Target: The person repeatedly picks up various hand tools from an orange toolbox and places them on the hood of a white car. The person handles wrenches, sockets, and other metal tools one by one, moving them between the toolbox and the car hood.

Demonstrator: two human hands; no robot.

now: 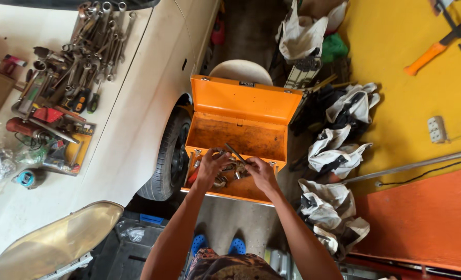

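Both hands are seen lowered into an open orange metal toolbox (240,136), its hinged lid raised upright behind the tray. The left hand (211,167) is curled over a heap of small steel sockets and fittings (225,179) lying in the tray, fingers bent down among them; what exactly is pinched cannot be told. The right hand (260,172) is closed around a dark slender metal tool (235,153), whose shaft is angled up and away between the two hands. The toolbox is set on the concrete floor just beside the black front tyre (169,155) of a white car (152,88), and the tyre crowds the box's left side. On the car's bonnet, well apart from the hands, a spread of steel spanners and wrenches (93,39) is laid out, with screwdrivers and a red power tool (25,127) near them. To the right of the box, crumpled white and black bags (336,150) are piled against a yellow wall (396,62), where an orange-handled tool (427,56) is hung. Blue shoes (217,245) are visible below the forearms.
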